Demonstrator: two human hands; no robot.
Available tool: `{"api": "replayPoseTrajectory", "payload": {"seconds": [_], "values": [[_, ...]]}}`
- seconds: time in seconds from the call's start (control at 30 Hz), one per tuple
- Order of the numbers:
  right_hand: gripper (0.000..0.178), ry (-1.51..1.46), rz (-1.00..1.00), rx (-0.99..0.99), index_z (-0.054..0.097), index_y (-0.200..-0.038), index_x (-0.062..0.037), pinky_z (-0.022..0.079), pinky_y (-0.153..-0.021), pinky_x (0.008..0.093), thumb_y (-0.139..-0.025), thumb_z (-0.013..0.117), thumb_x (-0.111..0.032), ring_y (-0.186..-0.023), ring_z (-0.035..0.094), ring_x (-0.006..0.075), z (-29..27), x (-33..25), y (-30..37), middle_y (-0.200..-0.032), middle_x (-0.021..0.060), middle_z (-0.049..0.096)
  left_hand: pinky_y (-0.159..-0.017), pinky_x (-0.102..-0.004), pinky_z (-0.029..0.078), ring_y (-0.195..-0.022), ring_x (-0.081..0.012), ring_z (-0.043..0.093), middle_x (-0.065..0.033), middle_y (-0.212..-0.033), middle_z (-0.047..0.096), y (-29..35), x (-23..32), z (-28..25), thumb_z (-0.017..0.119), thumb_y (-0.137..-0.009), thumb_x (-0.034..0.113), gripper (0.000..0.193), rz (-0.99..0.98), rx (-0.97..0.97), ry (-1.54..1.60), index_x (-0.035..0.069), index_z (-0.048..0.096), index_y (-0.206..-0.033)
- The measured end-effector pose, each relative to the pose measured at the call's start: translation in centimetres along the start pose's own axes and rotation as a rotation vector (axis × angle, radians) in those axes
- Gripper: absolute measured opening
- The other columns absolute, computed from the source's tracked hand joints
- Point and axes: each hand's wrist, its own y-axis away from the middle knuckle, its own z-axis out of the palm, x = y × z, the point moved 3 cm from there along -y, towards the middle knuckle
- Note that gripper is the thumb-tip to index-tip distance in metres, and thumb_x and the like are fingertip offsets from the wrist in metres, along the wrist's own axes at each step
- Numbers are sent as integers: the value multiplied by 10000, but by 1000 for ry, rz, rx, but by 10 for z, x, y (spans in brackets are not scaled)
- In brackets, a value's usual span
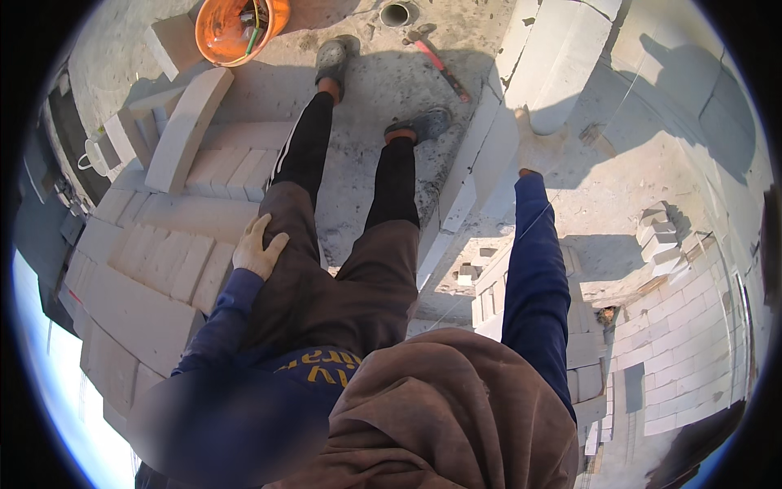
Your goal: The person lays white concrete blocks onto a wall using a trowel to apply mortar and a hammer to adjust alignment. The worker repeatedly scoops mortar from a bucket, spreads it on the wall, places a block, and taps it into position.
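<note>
My left hand (259,248), in a pale work glove, rests on my left thigh with thumb and fingers apart, holding nothing. On the right my arm reaches forward, and my gloved right hand (541,150) is at the near end of a long white block (564,61). Its thumb lies along the block's left side; the other fingers are hard to make out against the bright surface. That block lies along the top of a pale block wall (468,155), which runs to the right of my feet.
An orange bucket (215,37) with tools inside stands ahead on the left. A red-handled hammer (440,67) lies on the concrete near an upright pipe opening (395,14). Stacked white blocks (155,259) crowd my left side. Lower ground with another block wall (680,334) shows on the right.
</note>
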Motion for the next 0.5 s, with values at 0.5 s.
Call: {"api": "replayPoseTrajectory", "payload": {"seconds": [0.5], "values": [[1270, 101, 12, -13, 421, -1536, 106, 521, -1070, 464, -652, 872, -687, -1289, 634, 460, 0, 2, 0, -1388, 351, 619, -1190, -468, 413, -1451, -401, 501, -232, -1585, 506, 1, 10, -7, 714, -940, 529, 731, -4, -8, -27, 110, 560, -1518]]}}
